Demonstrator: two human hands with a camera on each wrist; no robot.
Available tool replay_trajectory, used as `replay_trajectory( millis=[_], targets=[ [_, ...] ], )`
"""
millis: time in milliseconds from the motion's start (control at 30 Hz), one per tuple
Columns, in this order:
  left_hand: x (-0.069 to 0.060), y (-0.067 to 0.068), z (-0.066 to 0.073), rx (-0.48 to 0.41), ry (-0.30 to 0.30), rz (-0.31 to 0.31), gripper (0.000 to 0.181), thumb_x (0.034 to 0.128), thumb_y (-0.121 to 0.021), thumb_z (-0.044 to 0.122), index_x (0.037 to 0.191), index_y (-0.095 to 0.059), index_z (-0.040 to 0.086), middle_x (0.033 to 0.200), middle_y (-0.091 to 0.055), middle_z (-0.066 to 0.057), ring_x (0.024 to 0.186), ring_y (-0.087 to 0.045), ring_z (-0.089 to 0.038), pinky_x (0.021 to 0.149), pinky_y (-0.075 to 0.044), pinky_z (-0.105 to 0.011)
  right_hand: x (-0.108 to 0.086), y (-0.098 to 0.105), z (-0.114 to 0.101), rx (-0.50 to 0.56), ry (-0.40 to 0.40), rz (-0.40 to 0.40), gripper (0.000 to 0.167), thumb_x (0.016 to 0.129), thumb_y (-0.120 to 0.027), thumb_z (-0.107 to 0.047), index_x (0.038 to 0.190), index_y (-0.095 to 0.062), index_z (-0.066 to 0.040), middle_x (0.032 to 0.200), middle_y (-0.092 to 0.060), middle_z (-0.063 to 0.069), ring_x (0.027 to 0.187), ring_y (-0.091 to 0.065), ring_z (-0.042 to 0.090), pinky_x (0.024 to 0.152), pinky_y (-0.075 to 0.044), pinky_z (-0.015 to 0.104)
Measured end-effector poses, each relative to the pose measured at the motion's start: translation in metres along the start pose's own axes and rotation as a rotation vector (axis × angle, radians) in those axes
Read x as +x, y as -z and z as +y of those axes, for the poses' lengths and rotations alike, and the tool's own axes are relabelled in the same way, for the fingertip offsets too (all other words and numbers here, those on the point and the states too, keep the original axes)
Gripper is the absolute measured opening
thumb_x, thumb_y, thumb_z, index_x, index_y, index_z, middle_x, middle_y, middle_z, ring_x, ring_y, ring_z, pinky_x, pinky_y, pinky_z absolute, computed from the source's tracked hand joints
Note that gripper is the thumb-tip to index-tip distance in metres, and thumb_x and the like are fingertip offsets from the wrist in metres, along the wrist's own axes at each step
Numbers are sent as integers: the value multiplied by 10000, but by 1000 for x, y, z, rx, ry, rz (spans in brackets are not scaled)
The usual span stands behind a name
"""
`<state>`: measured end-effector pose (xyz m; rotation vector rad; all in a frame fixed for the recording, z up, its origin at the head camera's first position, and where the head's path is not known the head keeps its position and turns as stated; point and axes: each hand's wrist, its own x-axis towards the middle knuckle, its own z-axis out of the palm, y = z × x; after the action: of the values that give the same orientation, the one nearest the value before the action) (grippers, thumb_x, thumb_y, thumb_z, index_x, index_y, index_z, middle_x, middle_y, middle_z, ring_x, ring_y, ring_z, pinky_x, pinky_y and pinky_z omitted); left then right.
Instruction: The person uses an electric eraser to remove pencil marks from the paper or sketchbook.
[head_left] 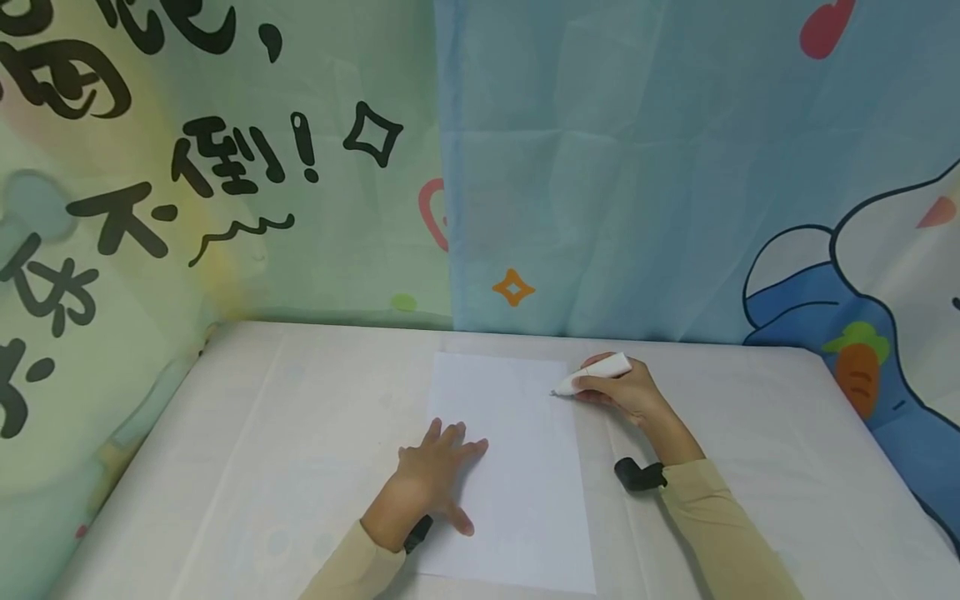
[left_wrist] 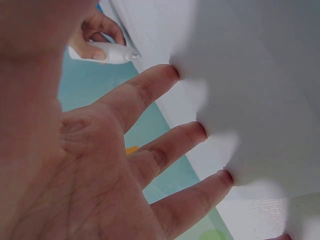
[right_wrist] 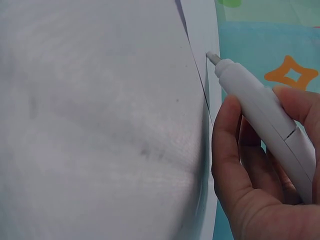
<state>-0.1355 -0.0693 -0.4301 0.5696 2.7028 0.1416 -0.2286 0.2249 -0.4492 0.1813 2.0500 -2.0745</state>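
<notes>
A white sheet of paper (head_left: 517,475) lies on the white-covered table. My left hand (head_left: 435,471) rests spread on its left part, and in the left wrist view the fingertips (left_wrist: 195,131) of that hand touch the sheet. My right hand (head_left: 626,392) grips a white pen-shaped tool (head_left: 600,372) at the sheet's upper right edge. In the right wrist view the tool (right_wrist: 265,107) has a narrow metallic tip pointing at the paper's edge; whether the tip touches the sheet I cannot tell.
The white tablecloth (head_left: 300,433) spreads around the sheet. Behind the table hang a green cloth (head_left: 360,250) with black characters and a blue cloth (head_left: 637,208) with a cartoon figure and a carrot. A black band piece (head_left: 637,475) sits at the right wrist.
</notes>
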Motion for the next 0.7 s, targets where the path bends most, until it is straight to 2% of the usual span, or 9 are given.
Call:
replay_trajectory(
  millis=[333, 700],
  targets=[
    [1, -1, 0, 11, -2, -2, 1067, 516, -918, 510, 1454, -456, 298, 1540, -349, -55, 1449, -268, -362, 907, -481, -647, 1, 0, 1, 18, -5, 11, 246, 779, -748, 86, 974, -628, -5, 883, -640, 13, 809, -670, 119, 735, -595, 277],
    [1, -1, 0, 9, -3, 3, 1069, 510, -919, 506, 1452, -459, 296, 1539, -356, -59, 1446, -274, -366, 905, -481, -649, 2, 1, 3, -10, -1, -2, 241, 788, -737, 87, 982, -618, 5, 885, -640, 15, 804, -671, 114, 732, -594, 271]
  ],
)
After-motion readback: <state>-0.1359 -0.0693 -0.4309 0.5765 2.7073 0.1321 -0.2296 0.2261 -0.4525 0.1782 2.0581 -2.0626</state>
